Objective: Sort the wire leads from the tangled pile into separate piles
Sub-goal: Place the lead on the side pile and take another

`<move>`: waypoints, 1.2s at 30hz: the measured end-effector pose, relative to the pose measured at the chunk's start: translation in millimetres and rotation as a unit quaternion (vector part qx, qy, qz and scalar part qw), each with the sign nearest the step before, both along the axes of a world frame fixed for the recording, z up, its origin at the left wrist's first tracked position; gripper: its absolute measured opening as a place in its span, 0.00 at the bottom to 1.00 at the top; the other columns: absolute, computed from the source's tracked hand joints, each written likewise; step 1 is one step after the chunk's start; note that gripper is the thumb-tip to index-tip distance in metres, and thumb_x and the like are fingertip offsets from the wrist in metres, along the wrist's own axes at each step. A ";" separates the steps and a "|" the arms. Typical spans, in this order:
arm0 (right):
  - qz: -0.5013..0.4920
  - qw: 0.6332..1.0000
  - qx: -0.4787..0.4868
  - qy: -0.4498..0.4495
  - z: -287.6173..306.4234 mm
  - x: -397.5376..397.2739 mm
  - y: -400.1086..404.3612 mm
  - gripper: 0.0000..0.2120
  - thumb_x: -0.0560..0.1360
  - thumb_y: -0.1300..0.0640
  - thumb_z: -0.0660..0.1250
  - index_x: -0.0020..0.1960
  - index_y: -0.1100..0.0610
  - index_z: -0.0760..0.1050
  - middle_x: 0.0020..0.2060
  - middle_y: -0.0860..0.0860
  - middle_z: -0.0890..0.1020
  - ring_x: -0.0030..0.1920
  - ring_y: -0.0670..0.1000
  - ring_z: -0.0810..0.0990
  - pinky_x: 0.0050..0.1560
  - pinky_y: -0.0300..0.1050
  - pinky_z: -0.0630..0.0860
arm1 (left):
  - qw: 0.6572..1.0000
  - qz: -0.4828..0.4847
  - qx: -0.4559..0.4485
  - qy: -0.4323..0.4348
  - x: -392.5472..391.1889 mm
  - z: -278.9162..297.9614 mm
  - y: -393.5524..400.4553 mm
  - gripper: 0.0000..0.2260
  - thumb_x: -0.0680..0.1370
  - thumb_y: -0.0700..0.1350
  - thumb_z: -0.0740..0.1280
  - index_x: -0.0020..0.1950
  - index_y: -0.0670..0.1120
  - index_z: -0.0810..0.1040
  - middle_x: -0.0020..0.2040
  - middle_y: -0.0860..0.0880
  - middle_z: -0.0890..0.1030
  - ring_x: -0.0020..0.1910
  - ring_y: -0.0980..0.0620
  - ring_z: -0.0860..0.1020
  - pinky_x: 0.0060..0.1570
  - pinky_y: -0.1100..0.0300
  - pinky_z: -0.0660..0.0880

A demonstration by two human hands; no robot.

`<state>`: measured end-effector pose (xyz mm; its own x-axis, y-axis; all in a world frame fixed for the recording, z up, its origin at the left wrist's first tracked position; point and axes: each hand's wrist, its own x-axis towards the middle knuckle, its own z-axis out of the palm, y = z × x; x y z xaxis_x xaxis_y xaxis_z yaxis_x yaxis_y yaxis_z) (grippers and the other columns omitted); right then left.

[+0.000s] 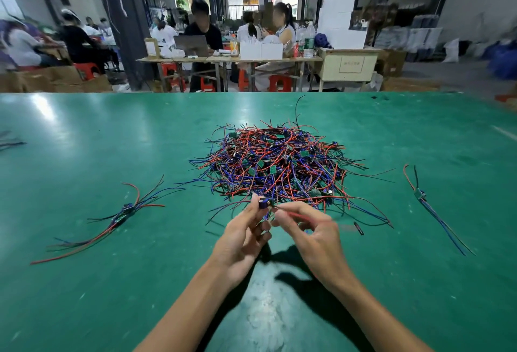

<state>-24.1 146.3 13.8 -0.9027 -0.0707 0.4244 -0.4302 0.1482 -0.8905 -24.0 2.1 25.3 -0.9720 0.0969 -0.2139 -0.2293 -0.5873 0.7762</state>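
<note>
Fingers of your left hand (244, 235) pinch a blue component (264, 202); your right hand (313, 232) pinches its red lead (300, 216), just before the tangled pile (275, 162) at mid-tabletop (84, 141).

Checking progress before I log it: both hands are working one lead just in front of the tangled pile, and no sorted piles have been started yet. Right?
Not quite. The head view shows sorted leads already laid out: a small pile on the left and another on the right. The rest holds: left hand and right hand pinch one lead before the tangled pile.
</note>
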 end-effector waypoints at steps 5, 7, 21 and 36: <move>-0.060 0.994 -0.074 -0.053 6.0 -1.7 3.9 0.11 0.76 0.48 0.70 0.42 0.55 0.83 0.37 0.52 0.86 0.38 0.51 0.84 0.42 0.47 0.79 | 0.998 0.012 -0.035 0.047 1.5 -5.0 6.0 0.11 0.70 0.50 0.74 0.48 0.47 0.82 0.45 0.50 0.84 0.30 0.57 0.73 0.34 0.66 0.72; -0.055 0.987 -0.116 -0.094 9.6 -1.6 4.6 0.12 0.76 0.49 0.70 0.42 0.57 0.82 0.37 0.53 0.87 0.34 0.47 0.81 0.37 0.37 0.76 | 0.994 0.026 -0.077 0.072 3.7 -7.3 7.6 0.09 0.70 0.49 0.74 0.46 0.46 0.85 0.46 0.47 0.84 0.31 0.56 0.73 0.37 0.64 0.72; 0.030 0.929 -0.305 -0.207 16.7 -8.0 14.6 0.13 0.69 0.51 0.72 0.48 0.59 0.81 0.35 0.54 0.85 0.34 0.47 0.84 0.35 0.35 0.79 | 0.950 0.057 -0.238 0.196 6.9 -10.2 6.1 0.12 0.69 0.54 0.79 0.44 0.47 0.85 0.40 0.49 0.84 0.32 0.56 0.74 0.35 0.65 0.71; 0.050 0.984 -0.056 -0.159 8.2 -6.8 35.4 0.08 0.72 0.51 0.76 0.38 0.54 0.85 0.35 0.50 0.85 0.35 0.45 0.82 0.39 0.35 0.76 | 0.951 -0.150 -0.238 0.125 13.2 -8.3 10.7 0.09 0.81 0.44 0.67 0.58 0.43 0.83 0.53 0.42 0.86 0.44 0.43 0.86 0.45 0.58 0.82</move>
